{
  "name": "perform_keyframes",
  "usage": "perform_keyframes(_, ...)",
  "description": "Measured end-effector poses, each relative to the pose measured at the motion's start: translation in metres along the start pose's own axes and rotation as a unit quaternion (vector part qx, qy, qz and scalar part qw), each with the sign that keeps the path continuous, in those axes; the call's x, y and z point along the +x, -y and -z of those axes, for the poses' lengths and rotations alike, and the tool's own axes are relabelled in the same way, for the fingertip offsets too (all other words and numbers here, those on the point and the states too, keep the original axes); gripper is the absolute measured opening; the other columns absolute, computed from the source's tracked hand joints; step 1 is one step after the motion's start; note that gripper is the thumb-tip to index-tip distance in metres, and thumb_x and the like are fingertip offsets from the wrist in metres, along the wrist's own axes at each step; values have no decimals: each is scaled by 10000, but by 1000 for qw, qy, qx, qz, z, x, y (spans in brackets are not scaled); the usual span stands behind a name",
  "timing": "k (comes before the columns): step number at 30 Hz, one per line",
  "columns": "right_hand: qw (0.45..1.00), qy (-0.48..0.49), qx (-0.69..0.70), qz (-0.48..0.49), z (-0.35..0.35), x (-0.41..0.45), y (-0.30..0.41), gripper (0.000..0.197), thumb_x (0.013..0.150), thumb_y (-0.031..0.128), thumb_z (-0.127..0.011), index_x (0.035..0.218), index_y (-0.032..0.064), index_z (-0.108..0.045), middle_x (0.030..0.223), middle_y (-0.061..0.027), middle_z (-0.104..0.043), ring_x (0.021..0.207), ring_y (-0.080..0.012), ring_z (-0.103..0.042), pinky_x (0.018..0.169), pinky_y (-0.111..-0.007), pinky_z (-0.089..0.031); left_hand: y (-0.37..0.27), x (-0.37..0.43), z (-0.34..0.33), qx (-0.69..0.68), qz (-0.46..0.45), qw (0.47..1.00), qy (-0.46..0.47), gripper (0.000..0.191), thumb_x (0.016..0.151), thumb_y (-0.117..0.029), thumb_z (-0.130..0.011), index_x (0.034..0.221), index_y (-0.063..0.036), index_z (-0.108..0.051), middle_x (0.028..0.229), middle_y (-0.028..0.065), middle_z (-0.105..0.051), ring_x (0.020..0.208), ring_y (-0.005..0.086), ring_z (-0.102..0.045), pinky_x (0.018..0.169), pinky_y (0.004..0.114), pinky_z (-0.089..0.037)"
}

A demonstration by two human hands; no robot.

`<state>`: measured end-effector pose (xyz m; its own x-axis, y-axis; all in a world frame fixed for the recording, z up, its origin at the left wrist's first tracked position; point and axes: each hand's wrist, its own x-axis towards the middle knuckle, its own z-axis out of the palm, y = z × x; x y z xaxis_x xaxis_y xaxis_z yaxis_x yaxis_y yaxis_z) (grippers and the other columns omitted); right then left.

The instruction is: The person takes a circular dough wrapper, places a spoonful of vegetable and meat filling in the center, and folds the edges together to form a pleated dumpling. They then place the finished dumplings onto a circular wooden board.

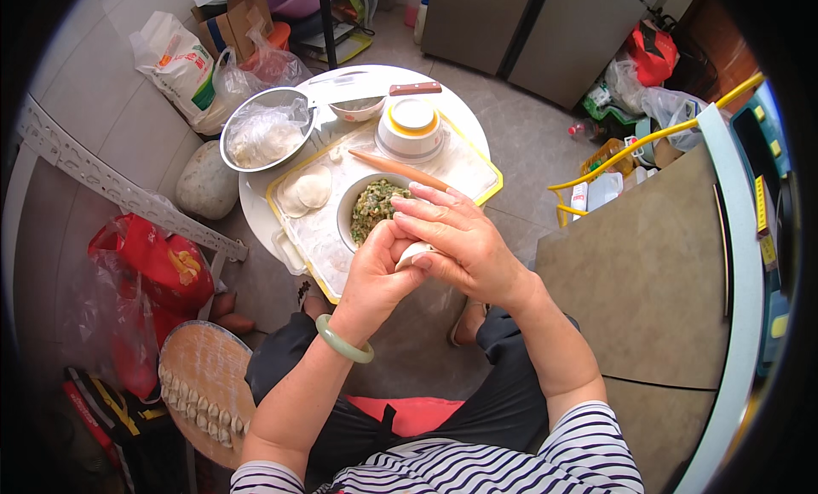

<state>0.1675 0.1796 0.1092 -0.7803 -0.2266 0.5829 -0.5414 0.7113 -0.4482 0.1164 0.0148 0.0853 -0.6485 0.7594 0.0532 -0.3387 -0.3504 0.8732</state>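
Observation:
A folded dumpling (414, 253) is pinched between my left hand (377, 267) and my right hand (470, 244), mostly hidden by the fingers. Both hands meet over the near edge of a floured cutting board (319, 244) with a yellow rim. Just beyond them a white bowl (343, 216) holds chopped green filling (377, 203), partly covered by my right fingers. Several round dough wrappers (307, 190) lie overlapping on the board's left side. A tapered wooden rolling pin (396, 168) rests behind the filling bowl, its right end behind my right hand.
An upturned bowl (410, 129) stands on the board. A cleaver (377, 92) lies across a small bowl (358, 112) and a metal basin (236, 120) with plastic-covered dough (268, 136). Low at my left, a round wooden board (211, 392) carries rows of dumplings (198, 408). A cabinet (639, 270) stands at right.

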Motion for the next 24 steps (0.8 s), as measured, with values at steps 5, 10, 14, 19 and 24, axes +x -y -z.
perform_keyframes(5, 999, 27, 24, -19, 0, -3, 1, 360, 912, 266, -545, 1186, 37, -594, 1275, -150, -552, 1254, -358, -441, 1038, -445, -335, 3, 0, -3, -51, 20, 998, -6, 334, 866, -15, -611, 1161, -31, -455, 1117, 55, -570, 1041, 107, -564, 870, 260, -489)
perform_keyframes(10, 975, -28, 201, -89, -14, -1, 5, 531, 914, 333, -561, 1337, 31, -451, 1326, -159, -503, 1265, -302, -438, 1058, -397, -317, 4, -2, 2, -81, 18, 997, 1, 365, 915, -111, -578, 1250, -40, -454, 1150, 41, -556, 1043, 115, -561, 885, 279, -492)
perform_keyframes(14, 905, -36, 391, -162, -26, -6, -1, 662, 925, 387, -542, 1419, 12, -310, 1358, -168, -452, 1250, -230, -439, 1044, -339, -334, 3, -1, -9, 1, -28, 999, -18, 365, 926, -155, -573, 1249, -27, -461, 1147, 37, -550, 1034, 104, -555, 857, 260, -490)
perform_keyframes(19, 789, -137, 564, -201, -38, 5, 16, 600, 985, 429, -336, 1389, -14, -347, 1346, -211, -459, 1205, -254, -483, 1010, -349, -390, 15, 5, -15, 101, -129, 985, -53, 361, 943, -296, -547, 1169, -23, -481, 839, 38, -569, 554, 87, -534, 487, 200, -426)
perform_keyframes(24, 792, -130, 536, -262, -38, 12, 22, 534, 980, 336, -312, 1360, -33, -379, 1326, -186, -484, 1173, -236, -505, 989, -329, -415, 16, 11, -17, 149, -139, 971, -126, 443, 980, -434, -388, 1124, -28, -489, 785, 40, -541, 502, 80, -495, 440, 185, -392)
